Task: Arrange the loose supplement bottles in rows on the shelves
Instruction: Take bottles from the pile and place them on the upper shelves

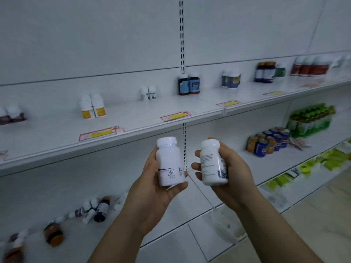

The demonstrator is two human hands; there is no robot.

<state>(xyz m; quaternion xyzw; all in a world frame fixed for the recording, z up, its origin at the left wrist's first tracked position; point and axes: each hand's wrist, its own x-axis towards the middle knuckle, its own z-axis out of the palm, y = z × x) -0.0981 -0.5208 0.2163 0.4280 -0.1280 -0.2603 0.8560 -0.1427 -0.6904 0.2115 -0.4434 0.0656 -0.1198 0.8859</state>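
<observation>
Left grip [152, 188] holds one white plastic bottle [170, 162], right grip [234, 173] its twin bottle [212, 162]; best stood upright, touching, along the white upper shelf's [144, 118] back edge.

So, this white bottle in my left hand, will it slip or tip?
Probably rigid: the white bottle holds its shape in the left hand. Its glossy wall may feel slippery. Round and taller than wide, it could tip or roll.

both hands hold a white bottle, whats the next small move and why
Probably raise the left bottle and right bottle onto the upper shelf and stand them side by side, like the orange-labelled pair there. The left hand and right hand each grip one just below that shelf.
</observation>
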